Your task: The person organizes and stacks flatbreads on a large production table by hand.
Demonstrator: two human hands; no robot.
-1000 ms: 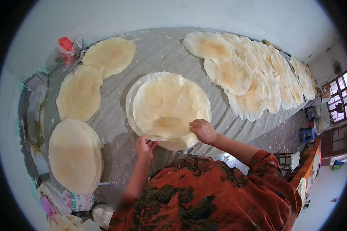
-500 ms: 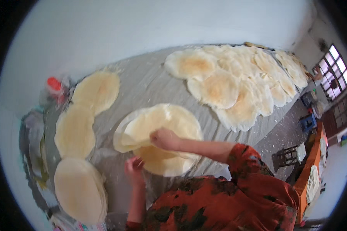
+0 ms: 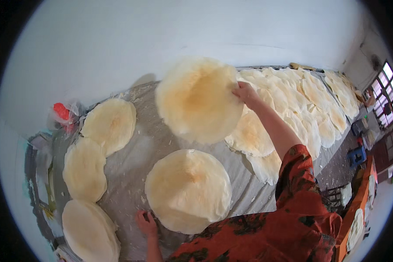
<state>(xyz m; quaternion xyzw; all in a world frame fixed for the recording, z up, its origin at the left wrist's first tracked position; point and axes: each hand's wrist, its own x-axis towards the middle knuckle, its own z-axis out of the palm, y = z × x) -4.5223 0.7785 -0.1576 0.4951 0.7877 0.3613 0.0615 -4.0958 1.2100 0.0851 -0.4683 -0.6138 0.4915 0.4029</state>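
My right hand pinches the right edge of a thin round flatbread sheet. The sheet is held up above the far part of the table, its pale rim blurred and its middle browned. Directly in front of me lies a pile of the same flatbread, its top sheet slightly creased. At the near left edge of that pile my left hand rests low over the cloth, holding nothing, fingers a little apart.
A grey cloth covers the table. Along the left lie more flatbread piles, with a red plastic bag behind them. Many overlapping sheets spread to the right. Beyond are a blue stool and another person near the window.
My right hand has swung up and away from the pile, lifting a flatbread sheet off it. My left hand has dropped lower, beside the pile.
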